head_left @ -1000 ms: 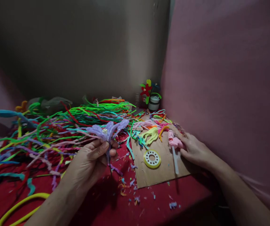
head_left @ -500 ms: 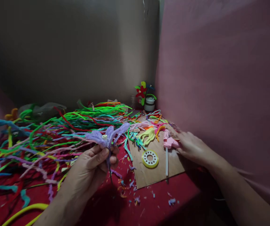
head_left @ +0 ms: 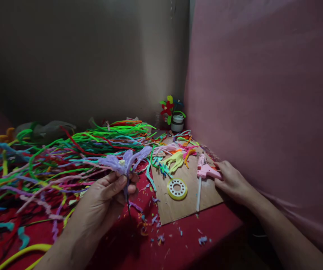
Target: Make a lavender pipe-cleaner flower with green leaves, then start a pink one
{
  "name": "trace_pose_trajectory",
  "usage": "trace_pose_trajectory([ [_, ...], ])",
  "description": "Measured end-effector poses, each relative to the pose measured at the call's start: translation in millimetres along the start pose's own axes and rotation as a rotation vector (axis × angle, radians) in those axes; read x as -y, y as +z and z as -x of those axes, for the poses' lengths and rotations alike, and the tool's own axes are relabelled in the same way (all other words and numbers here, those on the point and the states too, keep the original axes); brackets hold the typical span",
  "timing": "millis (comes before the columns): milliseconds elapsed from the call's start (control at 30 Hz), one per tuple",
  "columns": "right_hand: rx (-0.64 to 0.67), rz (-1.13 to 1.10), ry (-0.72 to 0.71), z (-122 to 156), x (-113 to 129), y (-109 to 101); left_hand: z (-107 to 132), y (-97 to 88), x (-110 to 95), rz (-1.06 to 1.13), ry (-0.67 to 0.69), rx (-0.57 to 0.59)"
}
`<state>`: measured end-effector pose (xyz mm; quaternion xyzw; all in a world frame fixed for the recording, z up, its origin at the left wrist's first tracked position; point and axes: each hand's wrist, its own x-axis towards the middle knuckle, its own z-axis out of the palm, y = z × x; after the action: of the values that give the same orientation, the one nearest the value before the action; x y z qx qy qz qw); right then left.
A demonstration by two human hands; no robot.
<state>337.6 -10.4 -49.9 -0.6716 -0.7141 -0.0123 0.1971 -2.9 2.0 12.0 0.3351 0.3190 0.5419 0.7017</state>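
Two bare hands are over a cluttered worktop (head_left: 178,245) covered in red. The left hand (head_left: 106,197) grasps a purple fuzzy flower (head_left: 128,159) just below its spread petals, pinched between thumb and fingers; a thin dark stem (head_left: 128,204) points down beneath the grip. The flower is held up in front of a broad heap of coloured fuzzy stems (head_left: 91,146), which fills the left side and back, and the left hand and forearm hide part of it.

The right hand (head_left: 233,183) is at the handle end of a pink glue gun (head_left: 206,171), the thumb on the near side and fingers on the far side; whether it is clenched on the handle I cannot tell. A translucent glue stick (head_left: 199,193) juts from the gun toward the near edge of a cardboard sheet (head_left: 175,213).

Between the hands, on the cardboard, lies a roll of yellow tape (head_left: 172,187). Just behind it sit a yellow-green fuzzy piece (head_left: 175,161) and a curved orange stem (head_left: 189,155). Small fuzzy scraps (head_left: 202,240) litter the red cover in front. In the far corner, a red flower (head_left: 166,108) stands beside a lidded cup (head_left: 177,123), close to the pink wall covering (head_left: 263,93).
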Motion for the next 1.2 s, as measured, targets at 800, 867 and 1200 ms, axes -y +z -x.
trace_pose_trajectory([
  [800, 0.272, -1.835, 0.163, -28.8, 201.2, -5.6, 8.8, 8.0, 9.4, -0.017, -0.046, 0.127],
  [867, 0.202, -1.833, 0.165, -27.9, 199.8, -6.0, 8.9, 7.6, 9.6, -0.020, -0.040, 0.124],
  [1200, -0.232, -1.225, -0.108, -3.5, 200.8, -15.9, 8.7, 8.6, 12.1, -0.093, 0.182, -0.057],
])
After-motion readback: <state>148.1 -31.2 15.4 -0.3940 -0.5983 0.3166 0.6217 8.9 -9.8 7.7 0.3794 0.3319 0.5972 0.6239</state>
